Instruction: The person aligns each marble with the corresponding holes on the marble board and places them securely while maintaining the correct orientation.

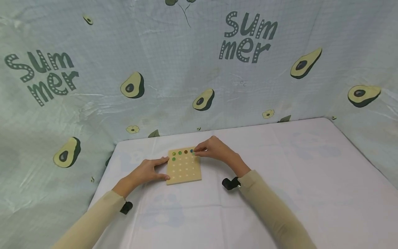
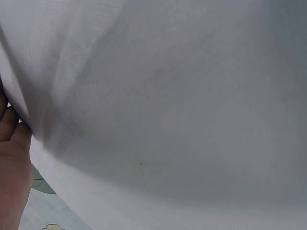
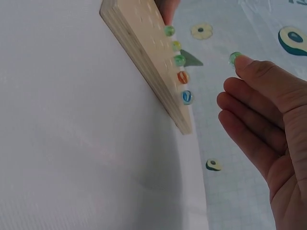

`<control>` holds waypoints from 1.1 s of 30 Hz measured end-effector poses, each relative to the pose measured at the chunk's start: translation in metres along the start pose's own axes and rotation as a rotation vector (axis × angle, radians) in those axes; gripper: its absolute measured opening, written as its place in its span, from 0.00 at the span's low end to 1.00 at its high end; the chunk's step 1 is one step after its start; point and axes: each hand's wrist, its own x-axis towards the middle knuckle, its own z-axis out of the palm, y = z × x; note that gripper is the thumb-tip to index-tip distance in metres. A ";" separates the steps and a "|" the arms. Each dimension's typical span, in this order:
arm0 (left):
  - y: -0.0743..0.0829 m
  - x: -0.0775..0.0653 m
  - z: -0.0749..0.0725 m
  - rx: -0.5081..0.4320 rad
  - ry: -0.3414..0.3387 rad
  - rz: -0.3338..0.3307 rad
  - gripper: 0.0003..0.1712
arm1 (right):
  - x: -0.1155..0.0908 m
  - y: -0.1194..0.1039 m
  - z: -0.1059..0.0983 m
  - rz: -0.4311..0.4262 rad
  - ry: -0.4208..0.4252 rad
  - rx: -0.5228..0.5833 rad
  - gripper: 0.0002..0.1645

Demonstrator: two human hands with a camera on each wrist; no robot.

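Observation:
A square wooden board [image 1: 184,172] with rows of shallow holes lies on the table. Along its far row sit a yellow-green marble [image 1: 173,153], a green marble [image 1: 180,153], an orange marble [image 3: 183,77] and a blue marble [image 3: 187,97]. Another green marble [image 1: 173,159] occupies the second row at the left. My left hand [image 1: 146,172] rests against the board's left edge, thumb and forefinger spread apart. Over the far right corner, my right hand [image 1: 214,149] pinches a green marble [image 3: 234,58] between thumb and forefinger; the right wrist view shows it apart from the board.
A white cloth [image 1: 199,214] covers the table. Behind it hangs a pale curtain [image 1: 168,69] printed with avocados and lettering. The left wrist view shows mostly white cloth, with part of the left hand at its left edge.

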 end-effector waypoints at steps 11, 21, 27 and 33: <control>0.000 0.001 0.000 0.001 -0.009 -0.006 0.57 | 0.017 -0.008 0.017 0.012 -0.015 0.025 0.11; -0.001 0.000 0.001 -0.003 -0.005 -0.009 0.57 | 0.034 -0.015 0.028 0.059 -0.091 -0.027 0.11; -0.001 0.001 0.000 -0.007 -0.004 -0.004 0.57 | 0.042 -0.018 0.032 0.074 -0.136 -0.057 0.11; 0.000 0.000 -0.001 -0.007 -0.014 -0.018 0.57 | 0.051 -0.022 0.035 0.078 -0.188 -0.113 0.12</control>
